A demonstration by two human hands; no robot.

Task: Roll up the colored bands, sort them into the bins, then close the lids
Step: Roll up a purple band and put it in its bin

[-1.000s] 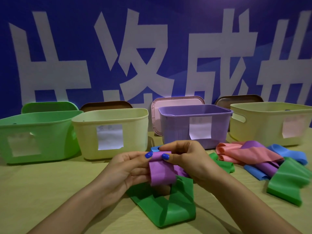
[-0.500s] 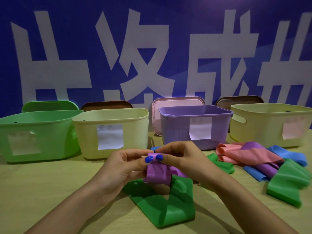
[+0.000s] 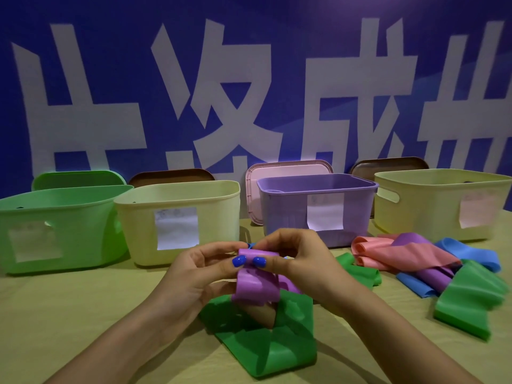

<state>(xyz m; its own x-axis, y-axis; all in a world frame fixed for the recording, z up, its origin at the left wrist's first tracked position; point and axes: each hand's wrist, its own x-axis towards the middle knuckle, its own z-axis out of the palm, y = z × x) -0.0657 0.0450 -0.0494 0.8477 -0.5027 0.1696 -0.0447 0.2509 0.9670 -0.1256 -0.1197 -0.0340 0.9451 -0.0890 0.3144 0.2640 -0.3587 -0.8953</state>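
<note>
At the far left I see the green bin standing open on the table, its green lid propped behind it. Next comes a cream bin with a white label, a brown lid behind. In the middle my left hand pinches the left end of the purple band, thumb curled onto the rolled top, and my right hand pinches the right end the same way. The band's loose tail hangs down over a green band lying on the table below both hands. Behind the hands stands the purple bin, a pink lid leaning at its back. Further right lies a heap of pink, purple, blue and green bands, and behind it a second cream bin with another brown lid.
</note>
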